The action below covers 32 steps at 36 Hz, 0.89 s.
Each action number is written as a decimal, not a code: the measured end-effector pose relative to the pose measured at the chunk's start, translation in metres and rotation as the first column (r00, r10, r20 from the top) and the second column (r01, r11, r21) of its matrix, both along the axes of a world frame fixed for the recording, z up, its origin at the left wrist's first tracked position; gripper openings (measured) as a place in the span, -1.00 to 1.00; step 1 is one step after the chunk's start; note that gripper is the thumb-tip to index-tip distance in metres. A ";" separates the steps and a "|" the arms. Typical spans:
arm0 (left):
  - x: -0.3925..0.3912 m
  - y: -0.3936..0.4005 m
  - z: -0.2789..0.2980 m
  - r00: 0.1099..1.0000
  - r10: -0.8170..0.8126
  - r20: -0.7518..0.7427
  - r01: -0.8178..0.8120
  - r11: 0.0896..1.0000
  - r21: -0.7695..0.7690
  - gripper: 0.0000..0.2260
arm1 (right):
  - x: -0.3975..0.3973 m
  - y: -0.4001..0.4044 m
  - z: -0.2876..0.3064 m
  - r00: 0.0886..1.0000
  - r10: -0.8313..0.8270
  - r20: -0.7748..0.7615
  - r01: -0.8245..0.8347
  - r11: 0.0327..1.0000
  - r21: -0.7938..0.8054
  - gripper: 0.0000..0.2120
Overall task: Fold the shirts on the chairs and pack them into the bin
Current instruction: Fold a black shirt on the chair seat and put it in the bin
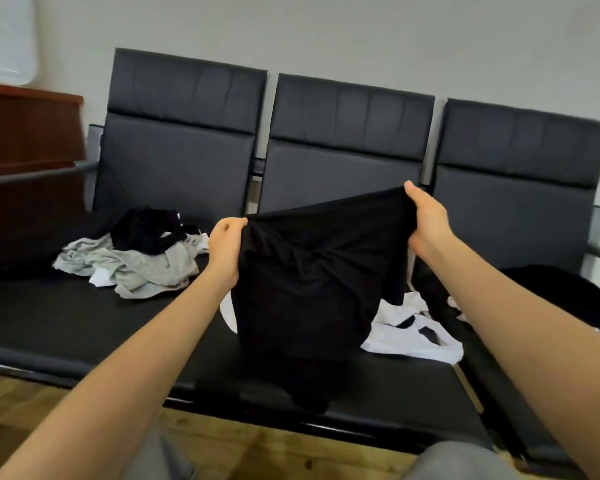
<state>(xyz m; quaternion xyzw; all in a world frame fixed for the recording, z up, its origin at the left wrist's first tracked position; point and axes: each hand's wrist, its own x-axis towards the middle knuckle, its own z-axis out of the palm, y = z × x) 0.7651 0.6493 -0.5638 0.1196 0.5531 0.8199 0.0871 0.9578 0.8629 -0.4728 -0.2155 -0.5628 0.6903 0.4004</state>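
Note:
A black shirt (305, 282) hangs in the air over the middle seat of a row of three dark chairs (347, 161). My left hand (224, 249) grips its top edge on the left, and my right hand (426, 220) grips the same edge on the right, a little higher. The shirt's lower end droops to the seat's front edge. A grey shirt (136, 268) lies crumpled on the left seat with a black garment (146, 230) on top of it. A white shirt (409, 330) lies on the middle seat behind the held one. No bin is in view.
A black heap (561, 296) lies on the right seat. A reddish wooden cabinet (28, 140) stands at the left, with a chair armrest (32, 174) before it. Wooden floor (257, 448) runs below the seats, and my knees show at the bottom edge.

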 end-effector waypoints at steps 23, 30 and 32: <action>-0.021 0.009 -0.024 0.929 0.167 -0.331 -0.343 0.727 -0.596 -0.76 | -0.045 0.037 -0.096 0.828 -0.234 0.510 -0.002 0.908 0.420 -0.74; 0.044 0.020 -0.038 0.532 -0.410 -0.741 -0.293 0.732 -0.615 -0.84 | 0.003 0.003 -0.139 0.874 -0.214 0.437 -0.053 0.850 0.524 -0.94; 0.060 0.013 -0.046 0.432 -0.552 -0.713 -0.230 0.697 -0.679 -0.87 | 0.018 0.000 -0.152 0.868 -0.215 0.448 -0.070 0.840 0.538 -0.90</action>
